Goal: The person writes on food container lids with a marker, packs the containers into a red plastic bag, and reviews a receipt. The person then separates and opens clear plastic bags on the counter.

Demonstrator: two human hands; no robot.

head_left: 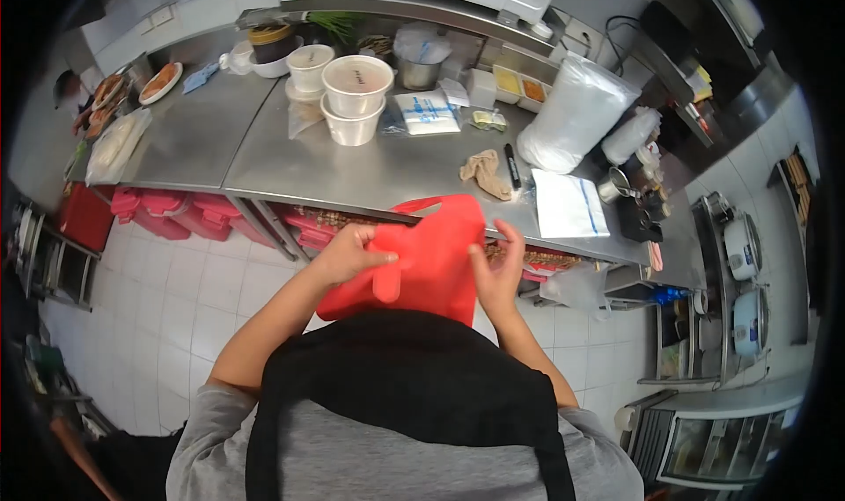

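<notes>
A red bag with handle loops hangs in front of my black apron, by the front edge of the steel counter. My left hand pinches the bag's left side near a drooping handle. At the bag's right side is my right hand, its fingers apart and its thumb beside the red material. Beyond the bag, a crumpled brown cloth, a black marker and a white sheet with blue lines lie on the counter.
Stacked lidded tubs, a blue-printed white packet and a large plastic roll stand farther back. Pink bins sit below the counter. At the far left is another person; a shelf with boxed pots is right.
</notes>
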